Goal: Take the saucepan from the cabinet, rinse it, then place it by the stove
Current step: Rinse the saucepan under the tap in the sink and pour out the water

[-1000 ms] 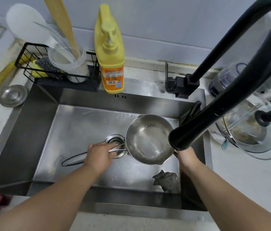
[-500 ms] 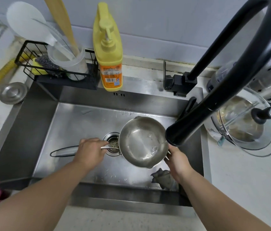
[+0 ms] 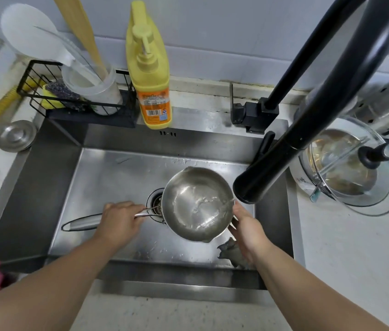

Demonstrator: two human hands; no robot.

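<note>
The stainless saucepan [image 3: 197, 204] is held over the steel sink [image 3: 107, 177], just right of the drain [image 3: 155, 201], with water pooled inside. The left hand [image 3: 119, 220] is clamped around its long handle at nine o'clock; the right hand [image 3: 248, 225] cups the rim at three o'clock, fingers spread, beneath the black faucet spout [image 3: 260, 177].

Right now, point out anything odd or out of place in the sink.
A crumpled grey rag lies in the sink's front right corner, under the right hand. Otherwise nothing stands out: the left hand holds the saucepan by its handle, with water swirling inside, below the faucet.
</note>
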